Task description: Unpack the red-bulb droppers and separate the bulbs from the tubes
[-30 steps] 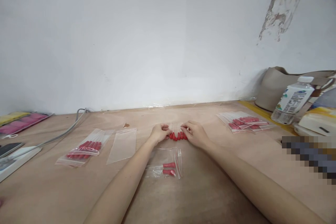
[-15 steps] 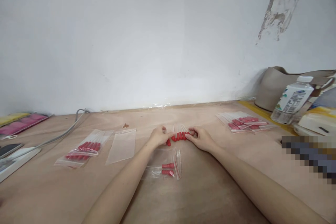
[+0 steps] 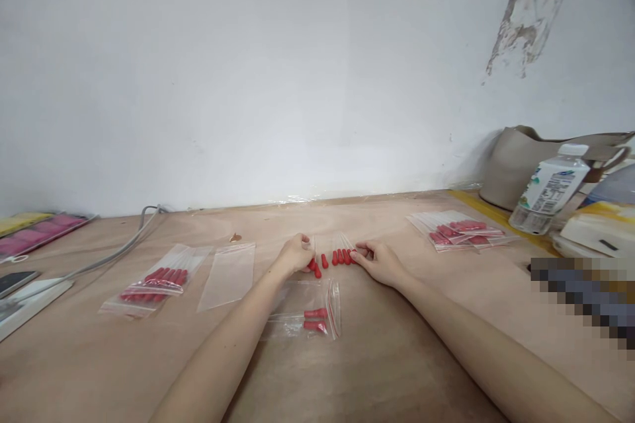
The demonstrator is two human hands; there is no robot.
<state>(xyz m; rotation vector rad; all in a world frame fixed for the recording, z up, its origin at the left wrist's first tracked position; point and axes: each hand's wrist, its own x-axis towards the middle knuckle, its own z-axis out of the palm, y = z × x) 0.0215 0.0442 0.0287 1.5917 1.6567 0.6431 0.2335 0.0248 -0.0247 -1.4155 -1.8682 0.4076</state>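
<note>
The right hand [image 3: 380,263] is bent, its thumb touching the end of a row of red bulb-ended pieces [image 3: 340,257]; the left hand [image 3: 296,255] curls over loose red pieces [image 3: 318,271] just left of that row. I cannot tell whether either grip is clamped on a piece or merely touching. The row lies between the two grips — short, smooth shapes, rounded at the near end, set side by side. Thin, clear plastic film [image 3: 333,242] spreads behind the row. Nearer the person than the row, a crinkled, clear zip bag [image 3: 297,292] holds two more. Left of the row lie a flat, rectangular clear bag [image 3: 227,277], then overlapping filled bags [image 3: 185,254]. Right of it — well apart — is a fanned bag stack [image 3: 421,219], all on the wood-grained bench [image 3: 421,357].
</note>
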